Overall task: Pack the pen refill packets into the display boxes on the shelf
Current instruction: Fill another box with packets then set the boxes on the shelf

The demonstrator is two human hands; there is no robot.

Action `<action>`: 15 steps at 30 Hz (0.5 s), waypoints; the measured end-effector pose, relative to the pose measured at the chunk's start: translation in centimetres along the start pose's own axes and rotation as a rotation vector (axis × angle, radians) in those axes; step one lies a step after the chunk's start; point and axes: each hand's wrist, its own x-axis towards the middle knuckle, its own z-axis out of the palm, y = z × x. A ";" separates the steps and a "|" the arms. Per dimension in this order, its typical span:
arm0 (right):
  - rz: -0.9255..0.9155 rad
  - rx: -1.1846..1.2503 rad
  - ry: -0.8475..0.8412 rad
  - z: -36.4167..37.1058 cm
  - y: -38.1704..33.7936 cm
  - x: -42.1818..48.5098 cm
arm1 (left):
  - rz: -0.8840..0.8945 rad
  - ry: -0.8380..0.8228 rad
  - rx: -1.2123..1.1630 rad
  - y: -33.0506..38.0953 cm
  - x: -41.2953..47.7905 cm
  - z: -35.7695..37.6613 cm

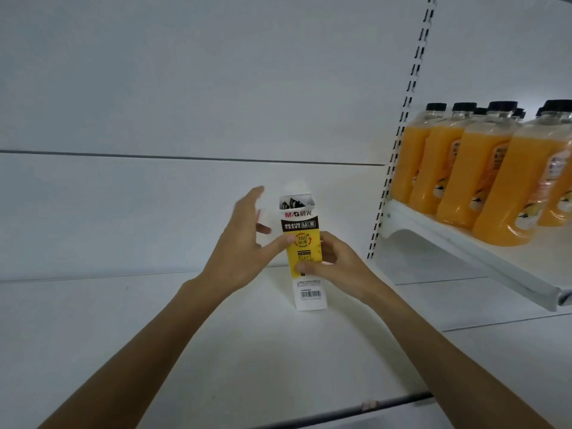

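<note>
Head view.

- One display box [305, 247], yellow, black and white, stands upright near the middle of a white shelf [154, 335], a little forward of the back panel [154, 212]. Its base appears to rest on the shelf board; whether it is lifted slightly cannot be told.
- Top flap [295, 187] stands open at the back, so the mouth faces up and toward the person. Dark pen refill packets [294, 202] show inside the mouth, so at least some are already loaded. How full the box is cannot be seen.
- Right hand [340, 267] is clamped on the box's lower half: the thumb [309, 267] lies across the front and the fingers wrap round the right side. Likely purpose: to anchor a tall, narrow carton that would tip easily.
- Left hand [244, 243] is spread, fingers straight and reaching up beside the box's left edge. Only its thumb [284, 241] presses on the yellow front panel. It holds nothing. Judged as steadying or squaring the box, or about to tend the flap.
- Printed front and barcode face outward, which suits display.
- To the right, past a slotted upright [399, 150], a higher shelf [464, 243] carries orange juice bottles [483, 181] with black caps, well apart from the box.
- A dark front rail [340, 410] edges the working shelf.
- No loose packets are in sight.
</note>
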 end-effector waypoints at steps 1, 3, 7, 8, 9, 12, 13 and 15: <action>-0.018 0.008 0.031 0.4 -0.1 0.2 | -0.029 0.025 0.094 -0.9 -0.6 -0.9; -0.064 -0.001 0.067 1.4 -0.7 0.7 | -0.110 0.080 0.282 -2.8 -2.1 -3.8; -0.201 -0.055 0.010 5.9 -3.9 2.1 | -0.173 0.154 0.612 -5.1 -7.1 -11.3; -0.237 -0.056 -0.028 7.5 -4.8 2.4 | -0.180 0.171 0.699 -5.5 -8.6 -13.3; -0.274 -0.054 -0.084 9.3 -6.0 2.6 | -0.204 0.201 0.775 -5.6 -10.5 -15.3; -0.385 -0.044 -0.282 15.6 -9.7 2.6 | -0.396 0.291 0.931 -5.2 -17.0 -20.7; -0.428 -0.051 -0.334 18.0 -11.1 2.3 | -0.463 0.316 0.965 -4.7 -19.4 -22.3; -0.519 -0.078 -0.428 22.8 -13.8 1.2 | -0.587 0.357 1.003 -3.7 -24.0 -25.0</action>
